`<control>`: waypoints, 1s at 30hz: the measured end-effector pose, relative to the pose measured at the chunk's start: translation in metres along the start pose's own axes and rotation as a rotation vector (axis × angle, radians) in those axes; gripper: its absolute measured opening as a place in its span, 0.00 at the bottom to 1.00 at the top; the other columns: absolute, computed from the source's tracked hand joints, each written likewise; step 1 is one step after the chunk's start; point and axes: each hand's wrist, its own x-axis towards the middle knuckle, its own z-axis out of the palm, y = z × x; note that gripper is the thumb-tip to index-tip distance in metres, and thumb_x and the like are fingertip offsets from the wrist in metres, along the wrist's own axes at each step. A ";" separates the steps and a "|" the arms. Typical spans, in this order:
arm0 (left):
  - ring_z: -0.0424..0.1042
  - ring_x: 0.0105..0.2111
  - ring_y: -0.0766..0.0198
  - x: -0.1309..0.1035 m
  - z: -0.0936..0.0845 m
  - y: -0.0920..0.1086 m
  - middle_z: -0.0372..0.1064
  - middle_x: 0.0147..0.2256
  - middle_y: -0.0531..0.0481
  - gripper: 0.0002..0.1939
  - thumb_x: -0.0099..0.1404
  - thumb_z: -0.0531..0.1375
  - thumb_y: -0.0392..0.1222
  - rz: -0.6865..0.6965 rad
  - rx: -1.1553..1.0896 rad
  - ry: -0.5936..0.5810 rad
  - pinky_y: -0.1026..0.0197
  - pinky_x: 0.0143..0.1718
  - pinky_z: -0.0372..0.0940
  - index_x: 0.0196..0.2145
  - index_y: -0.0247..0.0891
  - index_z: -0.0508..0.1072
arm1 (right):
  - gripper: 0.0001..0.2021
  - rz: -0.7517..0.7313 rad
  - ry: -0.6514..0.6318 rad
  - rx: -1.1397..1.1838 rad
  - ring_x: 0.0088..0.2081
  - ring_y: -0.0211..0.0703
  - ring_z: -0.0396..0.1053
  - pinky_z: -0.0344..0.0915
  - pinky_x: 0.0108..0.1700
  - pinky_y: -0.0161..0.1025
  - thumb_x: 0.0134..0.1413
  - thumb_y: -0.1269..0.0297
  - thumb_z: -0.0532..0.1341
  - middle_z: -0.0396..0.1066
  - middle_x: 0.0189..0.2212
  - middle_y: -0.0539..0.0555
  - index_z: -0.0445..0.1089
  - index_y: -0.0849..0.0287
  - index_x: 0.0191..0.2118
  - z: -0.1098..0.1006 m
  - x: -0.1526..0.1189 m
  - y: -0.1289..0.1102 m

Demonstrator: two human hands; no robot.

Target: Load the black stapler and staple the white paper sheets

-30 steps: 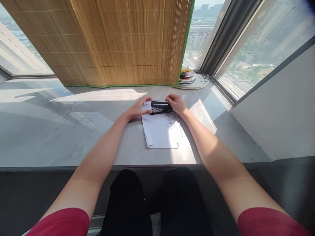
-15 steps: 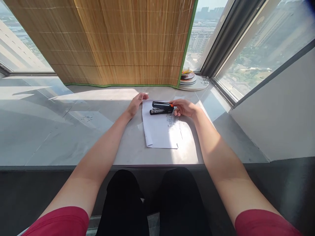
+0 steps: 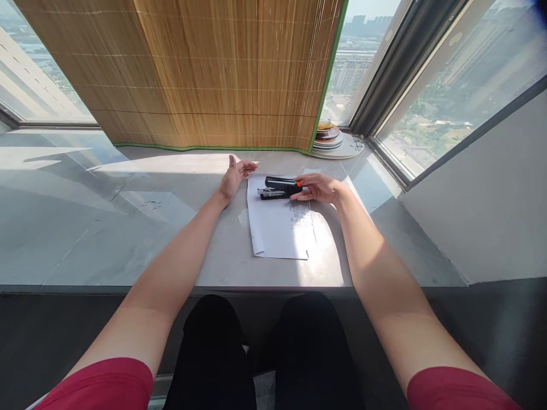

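A black stapler (image 3: 280, 188) with an orange part lies level over the upper part of a white paper (image 3: 277, 228), its jaws pointing left and a little apart. My right hand (image 3: 318, 188) grips its rear end between thumb and fingers. My left hand (image 3: 234, 175) is just left of the paper's top left corner, thumb raised and fingers stretched out, holding nothing. Dark printed or drawn marks show on the paper's right side. One lower corner of the paper is folded.
A bamboo blind (image 3: 213, 74) hangs over the back of the grey ledge (image 3: 106, 239). Stacked plates (image 3: 328, 139) stand at the back right by the window. Loose staples (image 3: 151, 204) lie on the left. A white wall rises at the right.
My left thumb has lifted away from its fingers, opening that hand. The stapler's jaws show wider apart, and the fingers of my right hand have straightened along its underside.
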 end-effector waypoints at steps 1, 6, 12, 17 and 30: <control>0.72 0.64 0.45 0.000 0.000 0.001 0.79 0.56 0.39 0.46 0.73 0.40 0.83 -0.008 -0.006 0.004 0.44 0.66 0.64 0.47 0.43 0.81 | 0.16 -0.001 0.001 -0.005 0.41 0.53 0.86 0.86 0.40 0.42 0.52 0.71 0.73 0.82 0.43 0.59 0.76 0.57 0.46 0.000 0.000 0.000; 0.72 0.65 0.45 -0.001 0.002 0.003 0.79 0.57 0.40 0.47 0.71 0.41 0.84 -0.042 0.008 0.024 0.45 0.65 0.65 0.48 0.43 0.81 | 0.15 -0.065 0.038 -0.119 0.26 0.42 0.76 0.75 0.26 0.38 0.53 0.63 0.73 0.81 0.39 0.57 0.79 0.57 0.47 0.001 -0.001 0.000; 0.76 0.58 0.49 0.002 0.000 -0.003 0.81 0.50 0.39 0.43 0.72 0.44 0.83 0.061 0.008 0.063 0.47 0.57 0.70 0.43 0.43 0.80 | 0.23 -0.633 0.206 -0.467 0.31 0.41 0.67 0.64 0.29 0.39 0.62 0.37 0.68 0.80 0.42 0.56 0.83 0.52 0.45 0.018 0.006 0.004; 0.79 0.42 0.56 -0.001 -0.002 -0.002 0.77 0.38 0.43 0.33 0.74 0.53 0.77 0.144 -0.030 0.157 0.55 0.40 0.71 0.41 0.43 0.77 | 0.23 -0.793 0.025 -0.817 0.44 0.54 0.74 0.69 0.49 0.49 0.48 0.44 0.78 0.80 0.41 0.56 0.83 0.54 0.45 0.029 0.020 0.012; 0.48 0.10 0.71 -0.007 -0.002 0.018 0.54 0.16 0.56 0.46 0.66 0.46 0.88 -0.416 -0.303 -0.244 0.62 0.12 0.39 0.36 0.40 0.76 | 0.14 -1.294 0.514 -1.112 0.50 0.60 0.68 0.63 0.58 0.63 0.70 0.58 0.64 0.80 0.46 0.55 0.81 0.38 0.57 0.052 0.027 0.021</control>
